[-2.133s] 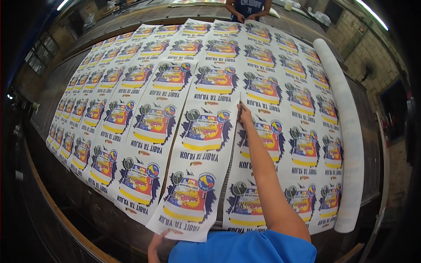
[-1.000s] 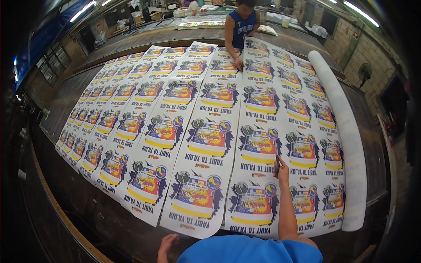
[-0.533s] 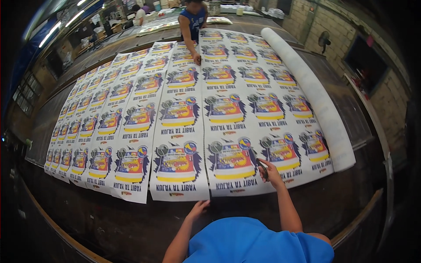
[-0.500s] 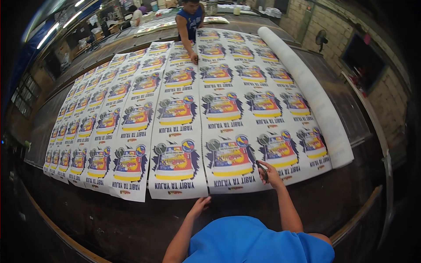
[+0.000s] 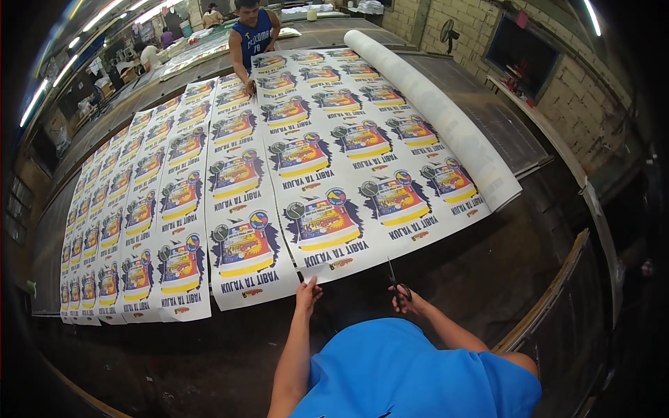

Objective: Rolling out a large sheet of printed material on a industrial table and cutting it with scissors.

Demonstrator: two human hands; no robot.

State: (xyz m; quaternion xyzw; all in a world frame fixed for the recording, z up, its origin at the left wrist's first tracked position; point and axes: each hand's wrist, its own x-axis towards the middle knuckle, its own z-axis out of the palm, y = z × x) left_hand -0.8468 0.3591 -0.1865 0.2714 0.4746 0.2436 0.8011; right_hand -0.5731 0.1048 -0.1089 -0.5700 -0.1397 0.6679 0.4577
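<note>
A wide white printed sheet [image 5: 376, 164], unrolled over the dark table, carries rows of colourful repeated designs. At its near edge my left hand [image 5: 307, 295] is closed, pinching the corner beside a lengthwise cut. Dark-handled scissors [image 5: 392, 270] are held in my right hand [image 5: 410, 302], just off the sheet's near edge. Their blades point away from me, toward the print. Left of the cut lie several separate printed strips [image 5: 240, 184], side by side and partly overlapping.
A thick roll [image 5: 446, 118] of the same material lies along the sheet's right side. Across the table stands a person in a blue sleeveless shirt [image 5: 252, 38], one hand [image 5: 249, 87] at the cut's far end. A wall fan [image 5: 449, 33] is at the back right.
My left hand has come up to the sheet's corner and taken hold of it. My right hand has drawn the scissors back from over the print to beyond its edge. The view has shifted.
</note>
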